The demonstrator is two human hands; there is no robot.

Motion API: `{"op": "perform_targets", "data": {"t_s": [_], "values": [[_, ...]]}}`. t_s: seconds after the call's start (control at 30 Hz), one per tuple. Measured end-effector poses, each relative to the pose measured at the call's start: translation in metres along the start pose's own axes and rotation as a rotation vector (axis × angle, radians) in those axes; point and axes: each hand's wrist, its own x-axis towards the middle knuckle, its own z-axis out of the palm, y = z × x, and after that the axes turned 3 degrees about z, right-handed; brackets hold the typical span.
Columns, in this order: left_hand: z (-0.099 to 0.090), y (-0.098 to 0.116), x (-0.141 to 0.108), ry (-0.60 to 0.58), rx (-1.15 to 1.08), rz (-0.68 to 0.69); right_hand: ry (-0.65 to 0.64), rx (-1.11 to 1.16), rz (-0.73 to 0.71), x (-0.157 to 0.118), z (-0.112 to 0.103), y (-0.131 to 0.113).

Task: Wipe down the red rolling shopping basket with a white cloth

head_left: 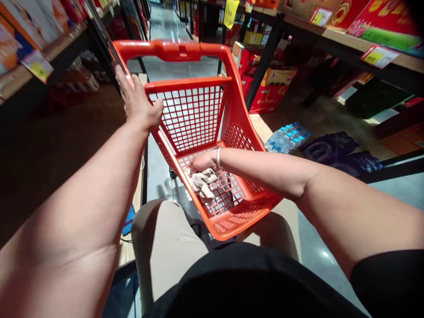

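Note:
A red plastic shopping cart point(238, 95) with grid walls stands in front of my knees, tilted in my view. My left hand point(141, 101) grips the upper left side of its frame, fingers over the rail and thumb on the inner side. Down inside the basket, my right hand point(203, 161) is closed on a crumpled, off-white cloth point(202, 183) against the left part of the grid floor. A pale band circles the right wrist. The fingertips of the right hand are partly hidden by the cloth.
Shelves with price tags point(379, 56) line both sides. Under the right shelf lie a pack of water bottles point(288, 137), dark purple packs point(331, 148) and red boxes point(268, 97). A blue flat object point(128, 221) lies by my left knee. The tiled aisle point(168, 22) runs ahead.

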Motion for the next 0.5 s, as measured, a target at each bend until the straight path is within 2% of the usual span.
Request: {"op": "perform_targets", "data": {"t_s": [0.13,0.2,0.27,0.37,0.43,0.5], "values": [[0.004,-0.007,0.004,0.03,0.011,-0.005,0.356,0.327,-0.402,0.012,-0.023,-0.054],[0.006,-0.011,0.007,0.034,0.019,0.001,0.43,0.492,-0.604,0.026,-0.029,-0.077],[0.007,-0.012,0.007,0.025,0.028,-0.014,0.407,0.587,-0.716,0.041,-0.028,-0.09],[0.003,-0.006,0.002,0.008,0.053,-0.093,0.284,0.612,-0.731,0.047,-0.015,-0.082],[-0.001,0.0,-0.004,0.024,0.057,-0.124,0.216,0.58,-0.693,0.033,0.001,-0.058],[-0.005,0.004,-0.01,0.058,0.052,-0.097,0.154,0.506,-0.605,0.006,0.02,-0.022]]}}
